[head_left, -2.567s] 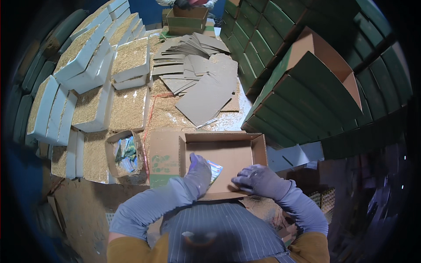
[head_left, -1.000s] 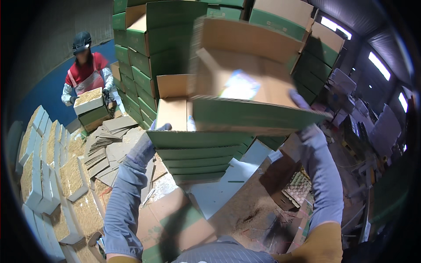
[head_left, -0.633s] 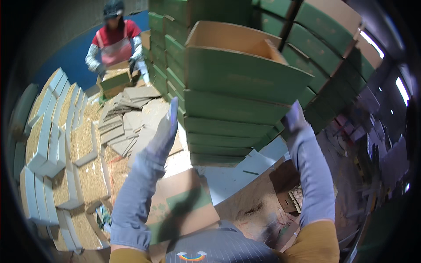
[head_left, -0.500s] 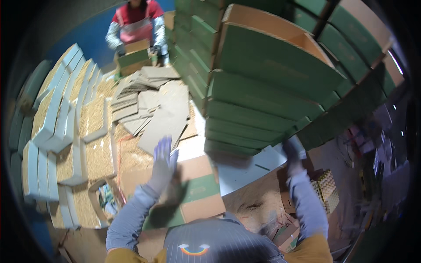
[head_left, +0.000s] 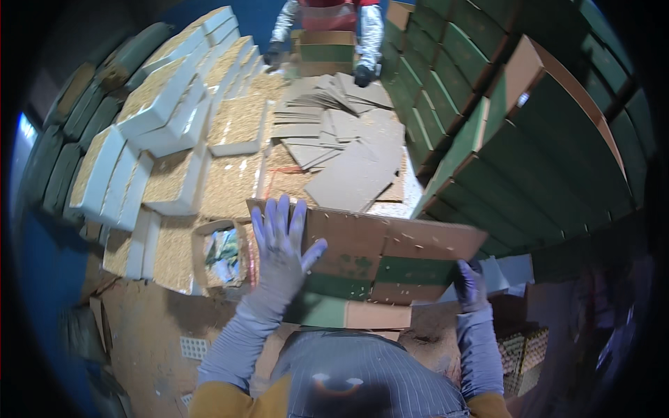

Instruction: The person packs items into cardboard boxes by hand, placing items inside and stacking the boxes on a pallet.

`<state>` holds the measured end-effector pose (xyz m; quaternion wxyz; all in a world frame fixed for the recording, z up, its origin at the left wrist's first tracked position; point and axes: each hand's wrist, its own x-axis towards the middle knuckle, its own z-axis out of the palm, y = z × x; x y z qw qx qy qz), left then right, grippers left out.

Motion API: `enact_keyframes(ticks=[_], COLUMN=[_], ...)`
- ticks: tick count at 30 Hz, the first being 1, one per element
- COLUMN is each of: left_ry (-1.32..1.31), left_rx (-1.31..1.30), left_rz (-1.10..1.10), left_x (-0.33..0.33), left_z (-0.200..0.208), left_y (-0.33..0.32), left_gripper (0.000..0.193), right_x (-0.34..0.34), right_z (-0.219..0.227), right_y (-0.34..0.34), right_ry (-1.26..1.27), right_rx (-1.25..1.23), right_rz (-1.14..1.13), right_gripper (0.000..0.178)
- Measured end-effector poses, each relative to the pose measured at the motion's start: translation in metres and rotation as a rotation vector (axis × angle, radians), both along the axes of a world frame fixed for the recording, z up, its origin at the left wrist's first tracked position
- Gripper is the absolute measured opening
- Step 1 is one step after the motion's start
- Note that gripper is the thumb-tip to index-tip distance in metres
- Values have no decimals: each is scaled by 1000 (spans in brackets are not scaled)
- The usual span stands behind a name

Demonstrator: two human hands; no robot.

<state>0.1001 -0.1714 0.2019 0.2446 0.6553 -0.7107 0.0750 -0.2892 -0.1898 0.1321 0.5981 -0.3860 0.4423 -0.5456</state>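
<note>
A brown cardboard carton [head_left: 418,240] with a green band stands tilted before my apron, small bits scattered on its face. I cannot tell whether it is folded flat. My left hand [head_left: 280,258], in a pale purple glove, lies against its left part with fingers spread. At the right end, my gloved right hand [head_left: 472,284] grips the edge, thumb on the near face. Below its lower edge shows a green and tan cardboard panel [head_left: 376,315]. Grey-brown cardboard sheets [head_left: 359,167] lie loosely piled just beyond the carton.
White trays [head_left: 178,129] filled with tan grains are stacked at the left, beside an open box [head_left: 224,254] of small packets. Green cartons [head_left: 557,153] rise in stacks at the right. Across the work surface, a co-worker in red has gloved hands near a green-and-brown box [head_left: 326,52].
The view has swung left. My right hand has come from beside the green stack to the carton's right edge. The carton is now tilted up, with my left hand laid on it.
</note>
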Motion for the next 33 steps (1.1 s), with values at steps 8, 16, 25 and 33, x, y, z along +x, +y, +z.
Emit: enact_keyframes(ticks=[8,16,25,33], left_ry=[194,557,-148,-136], left_rx=[721,890,653,-181], left_rz=[-148,-278,-1018,-46], left_x=[35,70,-37,-16], left_z=[69,81,41,-40], left_y=[9,-15,7,-36], left_gripper=[30,45,47,88], right_x=[75,60,148,36], right_z=[86,49,44,76], right_y=[-4,11,-2,10], right_ry=[749,1329,748,1190], right_rx=[-799,-1309,-1030,-805], right_rz=[-438,-64,1187,1054], right_gripper=[35,24,35,72])
